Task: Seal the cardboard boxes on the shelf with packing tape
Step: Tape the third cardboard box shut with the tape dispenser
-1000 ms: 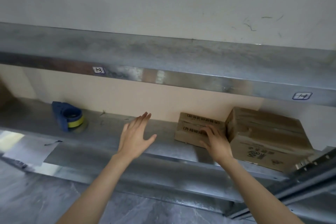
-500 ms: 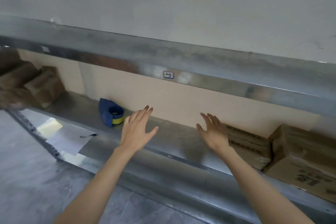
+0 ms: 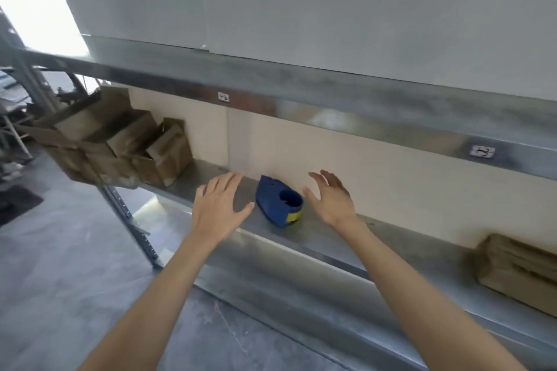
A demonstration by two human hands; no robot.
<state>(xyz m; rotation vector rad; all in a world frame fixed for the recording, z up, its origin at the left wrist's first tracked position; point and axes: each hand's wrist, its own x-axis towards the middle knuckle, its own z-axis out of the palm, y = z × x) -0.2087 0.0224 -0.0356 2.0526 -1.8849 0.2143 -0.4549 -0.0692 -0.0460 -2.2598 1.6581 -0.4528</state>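
WAREHOUSE SHELF: A person's left hand (image 3: 220,209) and right hand (image 3: 331,200) flank the blue tape dispenser (image 3: 275,208) on the metal shelf (image 3: 331,239), both w/ fingers spread and loose, gripping nothing. A sec ago the right hand rested on a closed cardboard box (image 3: 518,268), now well apart at the far right of the view. It has let go and swung left w/ the head. The dispenser, then off to the left, now sits between the two palms. The left thumb is just beside the dispenser's blue shell (contact can't be told), and the right palm is near its other side. The dispenser stands toward the back of the shelf by the beige wall (image 3: 391,190), its yellow-edged roll (image 3: 295,215) facing front. Open-flapped boxes (image 3: 120,144) wait at the shelf's left end. Judging by this, the step in hand is fetching the tape. Those boxes look unsealed, and the pickup is prob. next.
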